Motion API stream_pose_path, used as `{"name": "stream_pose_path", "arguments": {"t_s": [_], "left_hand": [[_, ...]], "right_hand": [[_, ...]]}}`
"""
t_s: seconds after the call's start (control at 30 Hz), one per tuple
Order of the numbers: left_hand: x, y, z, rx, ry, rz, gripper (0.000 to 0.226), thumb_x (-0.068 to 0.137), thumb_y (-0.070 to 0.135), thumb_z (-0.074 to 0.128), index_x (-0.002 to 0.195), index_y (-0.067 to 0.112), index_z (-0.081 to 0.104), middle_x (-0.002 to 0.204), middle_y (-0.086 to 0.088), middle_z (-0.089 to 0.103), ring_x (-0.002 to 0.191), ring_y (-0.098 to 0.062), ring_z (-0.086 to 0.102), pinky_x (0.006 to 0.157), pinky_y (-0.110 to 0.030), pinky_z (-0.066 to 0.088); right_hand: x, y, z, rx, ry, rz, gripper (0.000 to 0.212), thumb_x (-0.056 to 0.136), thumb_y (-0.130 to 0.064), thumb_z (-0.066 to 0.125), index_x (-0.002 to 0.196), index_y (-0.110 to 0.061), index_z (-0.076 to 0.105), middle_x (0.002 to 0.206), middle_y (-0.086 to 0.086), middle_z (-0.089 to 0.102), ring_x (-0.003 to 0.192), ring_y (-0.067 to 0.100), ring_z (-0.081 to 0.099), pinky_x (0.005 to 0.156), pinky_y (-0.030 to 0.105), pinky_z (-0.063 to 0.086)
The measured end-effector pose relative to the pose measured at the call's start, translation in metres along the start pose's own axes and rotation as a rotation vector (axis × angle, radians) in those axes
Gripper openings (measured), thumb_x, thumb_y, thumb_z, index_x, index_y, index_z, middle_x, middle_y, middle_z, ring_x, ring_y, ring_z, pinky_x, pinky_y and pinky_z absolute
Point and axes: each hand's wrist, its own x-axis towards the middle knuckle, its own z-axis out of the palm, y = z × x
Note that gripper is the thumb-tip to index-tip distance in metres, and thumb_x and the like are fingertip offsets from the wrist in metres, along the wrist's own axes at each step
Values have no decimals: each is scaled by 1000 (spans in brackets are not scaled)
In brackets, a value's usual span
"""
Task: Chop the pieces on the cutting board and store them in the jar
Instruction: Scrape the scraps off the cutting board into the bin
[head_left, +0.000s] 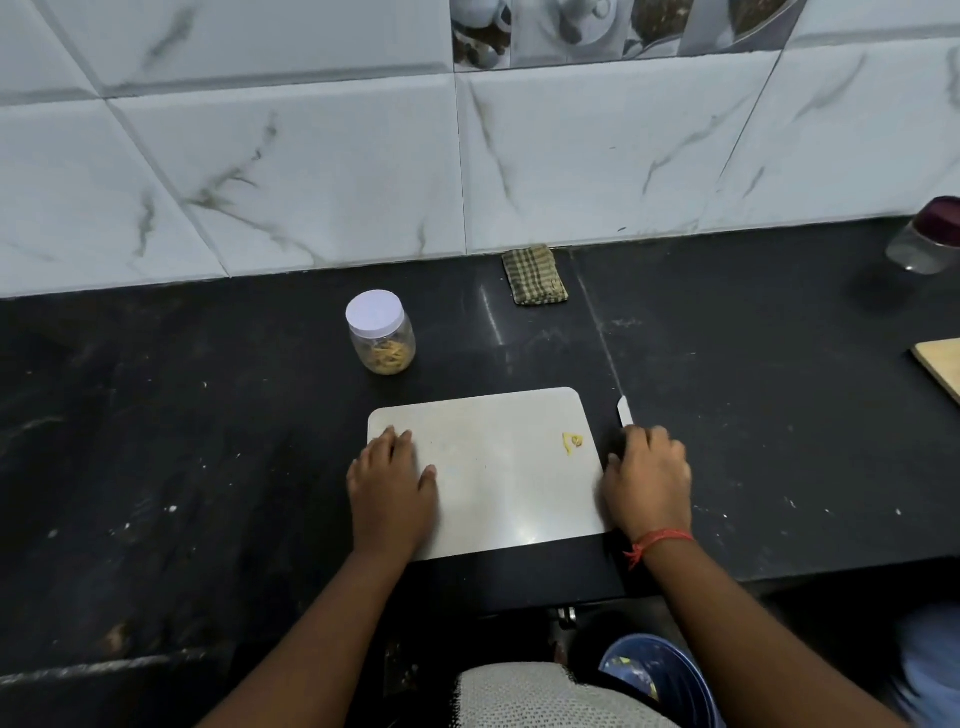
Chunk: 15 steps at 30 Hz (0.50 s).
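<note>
Board: a white cutting board (498, 467) lies flat on the black counter (208, 441), near its front edge.
Pieces: a few small yellow pieces (572, 442) lie on the board, close to its right edge; the remainder of the board is bare.
Jar: a clear jar (382, 332) stands upright on the counter behind the board's left corner, apart from it, with a white lid on top and yellowish chopped bits filling its lower part.
Knife: a knife (625, 411) lies just right of the board; its pale blade points away from the person and its handle is hidden under the right hand.
Left hand: the left hand (390, 480) rests palm down on the board's left edge, fingers straight and a little spread, gripping nothing.
Right hand: the right hand (648, 480) sits on the counter beside the board's right edge, fingers curled over the knife handle; a red thread circles the wrist.
Cloth: a folded checked cloth (535, 274) lies by the tiled wall.
Second jar: a jar with a dark lid (927, 236) stands far right.
Wood board: a corner of one (943, 364) shows at the right edge.
Bowl: a blue bowl (657, 675) sits below the counter edge.
</note>
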Motion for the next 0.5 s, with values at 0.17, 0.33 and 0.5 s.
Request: {"name": "stream_pose_path", "arguments": {"t_s": [0.17, 0.33, 0.5], "left_hand": [[-3, -5, -4, -13, 18, -126, 54, 93, 36, 62, 141, 14, 51, 152, -8, 42, 137, -32, 38, 110, -50, 35], [-1, -3, -12, -82, 37, -254, 56, 93, 31, 64, 145, 16, 46, 142, -9, 48, 128, -33, 43, 106, -46, 38], [11, -4, -19, -160, 24, -375, 44, 93, 19, 64, 135, 12, 52, 132, -17, 50, 121, -40, 48, 99, -47, 42]], "right_hand": [[-2, 12, 6, 65, -14, 41, 23, 78, -9, 70, 97, -4, 57, 99, 19, 53, 86, 39, 52, 71, 46, 49], [5, 13, 8, 176, -15, 103, 21, 80, 9, 55, 100, 3, 54, 98, 27, 53, 85, 42, 51, 69, 41, 40], [14, 13, 3, 340, -68, 140, 21, 81, 9, 43, 97, -1, 51, 99, 20, 56, 88, 39, 52, 75, 42, 45]]}}
